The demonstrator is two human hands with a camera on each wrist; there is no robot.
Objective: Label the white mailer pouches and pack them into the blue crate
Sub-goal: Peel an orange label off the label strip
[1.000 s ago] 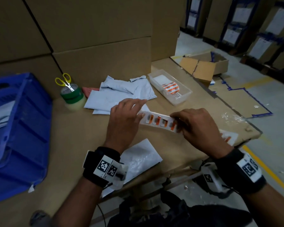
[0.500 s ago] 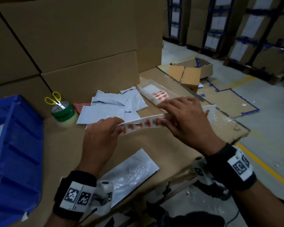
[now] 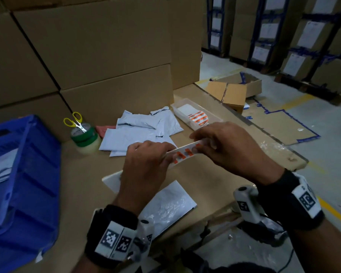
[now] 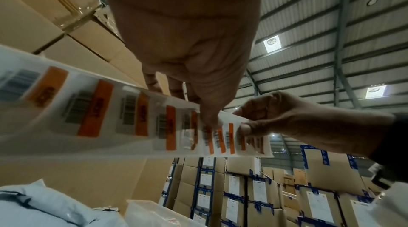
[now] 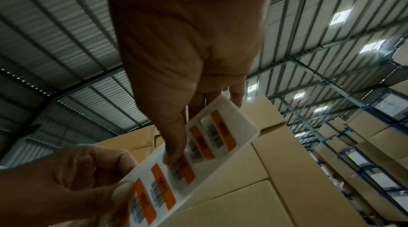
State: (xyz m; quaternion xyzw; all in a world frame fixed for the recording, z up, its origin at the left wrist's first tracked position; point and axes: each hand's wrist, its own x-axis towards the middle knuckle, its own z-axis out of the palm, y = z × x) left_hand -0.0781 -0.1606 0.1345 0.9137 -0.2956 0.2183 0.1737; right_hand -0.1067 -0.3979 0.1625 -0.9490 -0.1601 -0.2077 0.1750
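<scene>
Our right thumb (image 5: 176,152) pressed on a glossy orange-and-barcode label while our left thumb (image 4: 209,117) and curled fingers pinched the label strip (image 3: 185,152), a long, slick white backing sheet bowed slightly between the two hands. Our left hand (image 3: 144,166) and right hand (image 3: 224,146) both gripped it, knuckles up, held above the cardboard tabletop (image 3: 83,174). Below our wrists lay one flat, crinkled white mailer pouch (image 3: 169,203), close to the near table edge. A loose pile of pouches (image 3: 142,131) sat farther back, with the clear label tray (image 3: 185,111) to its right. The ribbed blue crate (image 3: 28,174) stood at the left, pouches already inside.
</scene>
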